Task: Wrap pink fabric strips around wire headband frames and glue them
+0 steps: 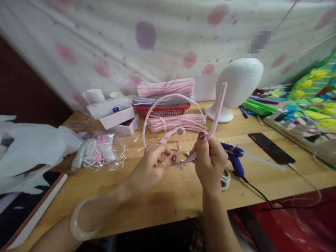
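Observation:
My left hand [157, 159] is closed, thumb and fingers pinching one end of a pink fuzzy strip [218, 110]. From there the strip runs to my right hand [210, 159], closed around it, and its other end sticks up above the fist. A thin pink-wrapped headband [178, 95] arches above both hands; one end meets my left hand, the other my right fingers. Exactly which fingers grip it is hidden. Behind the hands lies a small greyish pompom [181, 131]. Under my right hand are scissors [225, 179] with pale handles, partly covered.
A blue glue gun [236, 161] and a phone [271, 147] lie right. Behind stand a foam head [240, 82] and a red basket [162, 111] with pink strips [166, 86]. Left are white boxes [118, 118], a bag of beads [98, 150] and a plastic bag [34, 140].

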{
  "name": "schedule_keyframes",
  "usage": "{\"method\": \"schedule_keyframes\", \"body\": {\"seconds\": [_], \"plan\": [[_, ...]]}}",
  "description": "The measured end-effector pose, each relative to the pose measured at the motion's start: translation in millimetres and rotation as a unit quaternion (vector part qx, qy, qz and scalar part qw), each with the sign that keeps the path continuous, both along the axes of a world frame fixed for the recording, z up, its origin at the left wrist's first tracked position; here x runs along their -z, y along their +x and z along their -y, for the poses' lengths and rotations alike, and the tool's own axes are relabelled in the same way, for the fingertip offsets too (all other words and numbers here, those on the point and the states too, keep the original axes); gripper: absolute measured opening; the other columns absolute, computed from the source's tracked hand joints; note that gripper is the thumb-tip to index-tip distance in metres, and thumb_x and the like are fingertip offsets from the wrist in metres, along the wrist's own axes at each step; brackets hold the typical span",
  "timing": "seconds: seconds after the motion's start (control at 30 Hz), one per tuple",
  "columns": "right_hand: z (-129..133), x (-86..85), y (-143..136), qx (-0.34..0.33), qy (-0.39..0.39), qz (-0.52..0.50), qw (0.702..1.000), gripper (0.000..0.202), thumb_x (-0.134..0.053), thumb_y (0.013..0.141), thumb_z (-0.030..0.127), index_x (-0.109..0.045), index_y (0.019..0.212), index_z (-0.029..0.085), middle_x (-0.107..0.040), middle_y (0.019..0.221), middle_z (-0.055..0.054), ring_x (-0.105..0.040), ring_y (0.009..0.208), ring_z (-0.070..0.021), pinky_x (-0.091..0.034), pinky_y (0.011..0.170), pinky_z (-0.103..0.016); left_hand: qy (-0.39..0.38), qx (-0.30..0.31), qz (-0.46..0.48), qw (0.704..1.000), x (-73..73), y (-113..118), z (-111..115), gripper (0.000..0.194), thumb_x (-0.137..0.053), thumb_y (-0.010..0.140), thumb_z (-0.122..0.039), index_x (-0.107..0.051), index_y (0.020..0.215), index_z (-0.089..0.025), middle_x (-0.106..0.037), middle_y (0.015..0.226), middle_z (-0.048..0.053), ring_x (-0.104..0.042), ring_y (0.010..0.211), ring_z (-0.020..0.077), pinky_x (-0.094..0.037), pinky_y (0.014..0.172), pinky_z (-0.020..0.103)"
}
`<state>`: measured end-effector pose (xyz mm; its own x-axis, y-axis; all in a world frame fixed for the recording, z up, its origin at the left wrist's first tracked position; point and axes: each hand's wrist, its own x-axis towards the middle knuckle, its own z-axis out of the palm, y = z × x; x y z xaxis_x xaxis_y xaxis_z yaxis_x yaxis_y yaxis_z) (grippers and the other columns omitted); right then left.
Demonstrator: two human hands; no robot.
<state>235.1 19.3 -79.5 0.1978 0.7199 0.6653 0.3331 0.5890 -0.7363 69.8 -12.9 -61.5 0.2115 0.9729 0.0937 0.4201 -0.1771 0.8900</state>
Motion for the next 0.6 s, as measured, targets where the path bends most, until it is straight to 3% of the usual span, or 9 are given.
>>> {"method": "schedule_keyframes", "body": {"seconds": [0.07,0.17,0.27,0.37,0.5,0.57,0.6], "plan": [[1,4.4,2,0.003,-0.004,0.012,1.000,0.043,-0.052,0.102,0.036,-0.049,0.062,0.022,-0.050,0.049,0.006,-0.046,0.044,-0.0088,-0.035,0.045,-0.024,-0.022,-0.024,0.067,0.997,1.2,1,1,0.026,-0.051,0.096,-0.043,-0.059,0.083,-0.021,-0.061,0.087,0.003,-0.056,0.087,0.0197,-0.047,0.079,0.033],[3,12.0,5,-0.008,-0.017,0.003,1.000,0.043,-0.054,0.101,0.036,-0.049,0.061,0.022,-0.052,0.047,0.006,-0.051,0.042,-0.0094,-0.037,0.044,-0.024,0.006,-0.052,0.207,0.977,2.3,-5,0,0.028,-0.048,0.100,-0.038,-0.060,0.081,-0.022,-0.061,0.087,0.002,-0.056,0.092,0.0177,-0.044,0.088,0.031],[5,17.5,7,-0.017,-0.049,-0.061,0.997,0.043,-0.055,0.101,0.038,-0.049,0.061,0.023,-0.052,0.047,0.006,-0.053,0.041,-0.0099,-0.039,0.043,-0.024,0.005,-0.064,0.310,0.949,0.6,-15,5,0.032,-0.057,0.098,-0.041,-0.057,0.072,-0.021,-0.056,0.074,-0.001,-0.052,0.072,0.0132,-0.044,0.071,0.026],[7,19.8,7,-0.023,-0.075,-0.116,0.990,0.043,-0.056,0.100,0.039,-0.049,0.061,0.023,-0.048,0.048,0.007,-0.053,0.039,-0.0093,-0.041,0.042,-0.023,-0.005,-0.090,0.339,0.936,1.5,-27,20,0.044,-0.065,0.092,-0.051,-0.051,0.064,-0.021,-0.048,0.061,-0.004,-0.046,0.054,0.0101,-0.039,0.054,0.024],[7,20.3,7,-0.036,-0.089,-0.173,0.980,0.042,-0.058,0.099,0.039,-0.049,0.062,0.022,-0.046,0.051,0.007,-0.052,0.039,-0.0089,-0.045,0.042,-0.023,0.054,-0.142,0.248,0.957,21.8,-50,45,0.058,-0.052,0.099,-0.055,-0.039,0.053,-0.022,-0.036,0.047,-0.005,-0.039,0.041,0.0106,-0.034,0.044,0.026],[7,19.9,6,-0.052,-0.083,-0.199,0.975,0.041,-0.058,0.099,0.038,-0.049,0.062,0.022,-0.044,0.051,0.008,-0.049,0.040,-0.0081,-0.045,0.042,-0.022,0.127,-0.213,0.070,0.966,37.2,-60,53,0.055,-0.056,0.099,-0.044,-0.045,0.050,-0.022,-0.044,0.045,-0.004,-0.044,0.041,0.0117,-0.036,0.044,0.028],[7,19.5,5,-0.060,-0.080,-0.210,0.973,0.041,-0.058,0.099,0.037,-0.049,0.062,0.022,-0.043,0.051,0.008,-0.047,0.040,-0.0076,-0.044,0.042,-0.022,0.166,-0.245,-0.049,0.954,43.7,-62,56,0.044,-0.064,0.094,-0.040,-0.056,0.055,-0.023,-0.057,0.054,-0.002,-0.055,0.050,0.0140,-0.044,0.052,0.029]]}}
